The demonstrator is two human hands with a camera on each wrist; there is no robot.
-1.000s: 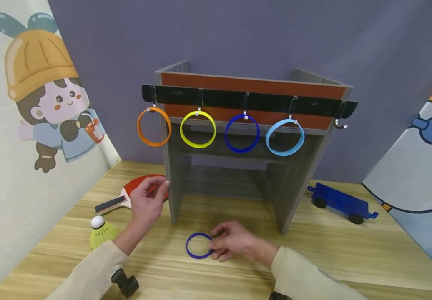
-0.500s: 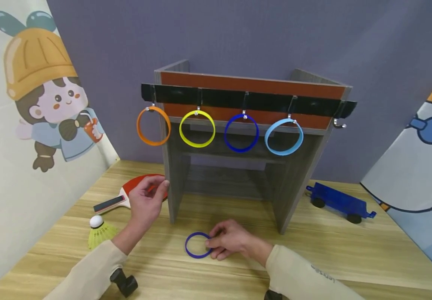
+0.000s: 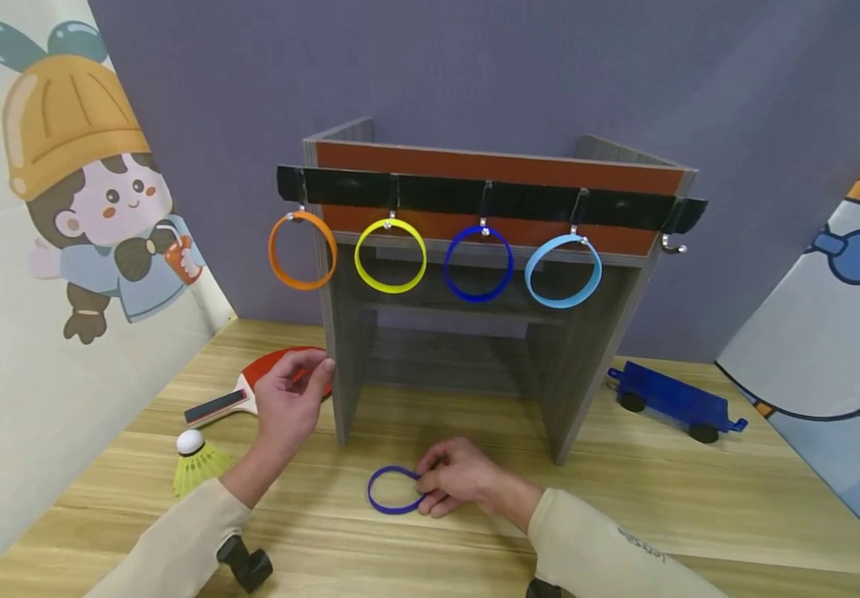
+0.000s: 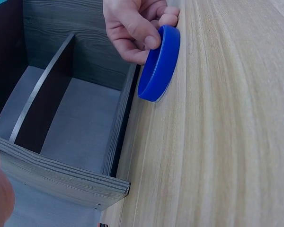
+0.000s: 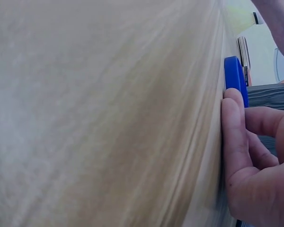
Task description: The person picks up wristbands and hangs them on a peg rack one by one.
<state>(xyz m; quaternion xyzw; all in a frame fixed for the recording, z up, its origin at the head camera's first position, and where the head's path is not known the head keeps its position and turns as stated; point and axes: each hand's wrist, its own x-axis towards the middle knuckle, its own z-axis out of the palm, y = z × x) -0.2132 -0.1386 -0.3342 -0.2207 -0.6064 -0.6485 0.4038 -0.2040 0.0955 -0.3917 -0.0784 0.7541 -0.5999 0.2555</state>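
A dark blue silicone wristband [image 3: 385,508] lies low at the wooden tabletop in front of the shelf. My right hand [image 3: 460,479] pinches its right side between thumb and fingers. The left wrist view shows this blue band [image 4: 162,66] tilted, its lower edge close to the wood. My left hand [image 3: 290,399] grips the front edge of the grey shelf's [image 3: 343,365] left panel, thumb at the front. Across the shelf's top, a black rail [image 3: 437,193] carries an orange band [image 3: 273,257], a yellow band [image 3: 359,270], another blue band [image 3: 448,278] and a light blue band [image 3: 530,282] on hooks.
At the rail's right end, a metal hook [image 3: 673,247] holds no band. A red table tennis bat [image 3: 258,370] and a yellow shuttlecock [image 3: 198,465] lie left of the shelf. A blue toy wagon [image 3: 672,397] stands to its right. A grey-purple partition [image 3: 490,66] rises behind.
Both hands keep their places, the right still pinching the blue wristband and the left still at the shelf panel. The head view has shifted very slightly.
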